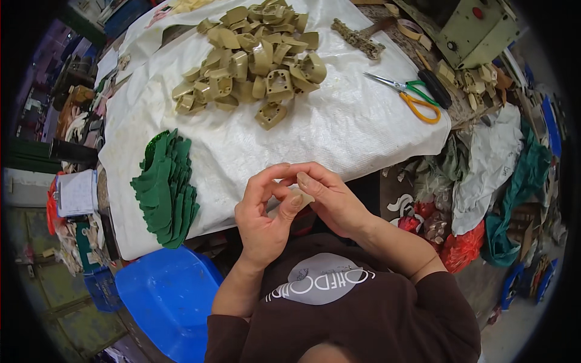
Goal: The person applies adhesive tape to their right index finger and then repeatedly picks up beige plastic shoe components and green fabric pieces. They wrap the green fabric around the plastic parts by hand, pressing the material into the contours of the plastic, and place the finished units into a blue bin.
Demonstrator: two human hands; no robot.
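Both left hand and right hand curl nearly closed around a small pale piece at frame centre; if either grip slackens, it could drop short of the white sheet.

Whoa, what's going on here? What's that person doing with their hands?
A person is holding a small pale piece with both hands, the left hand and the right hand close together at the table's near edge. The fingers partly hide it. On the white sheet sit a heap of tan parts, a stack of green pieces and scissors; neither hand touches those. A blue tub is below on the left.
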